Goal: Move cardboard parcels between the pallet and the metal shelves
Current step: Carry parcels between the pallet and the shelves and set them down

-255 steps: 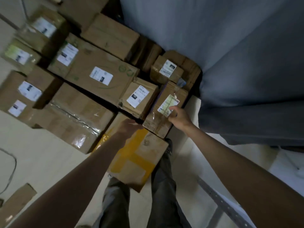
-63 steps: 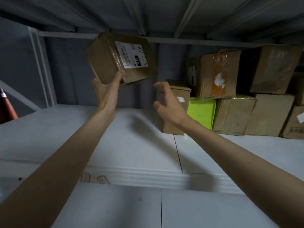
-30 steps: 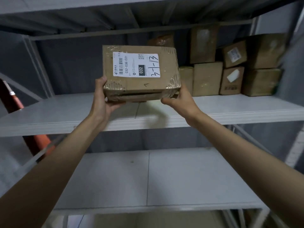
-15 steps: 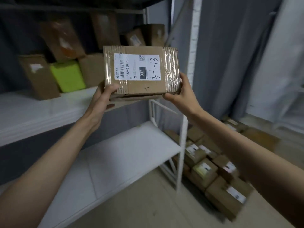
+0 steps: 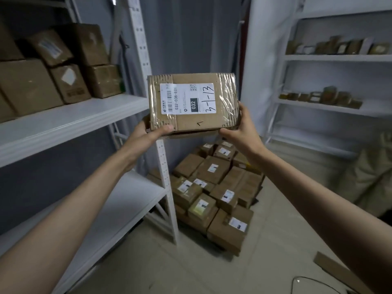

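I hold a taped cardboard parcel (image 5: 193, 102) up at chest height, its white label marked "032" and "3-1-13" facing me. My left hand (image 5: 148, 134) grips its lower left corner, thumb on the front face. My right hand (image 5: 241, 128) grips the lower right corner and side. Below and behind the parcel, a heap of labelled cardboard parcels (image 5: 214, 192) lies on the floor by the grey curtain; the pallet under them is hidden. A white metal shelf unit (image 5: 70, 122) stands to my left with several parcels (image 5: 53, 71) on its upper board.
The shelf's upright post (image 5: 167, 187) stands just behind the held parcel. A second white shelf unit (image 5: 335, 102) with small items fills the right wall. A pale sack (image 5: 364, 177) sits under it. A cardboard strip (image 5: 339, 270) and a cable lie on the floor at lower right.
The view has swung right, away from the left shelf toward the parcels on the floor and the right shelving. The parcel stays in both hands, now in front of the shelf post.
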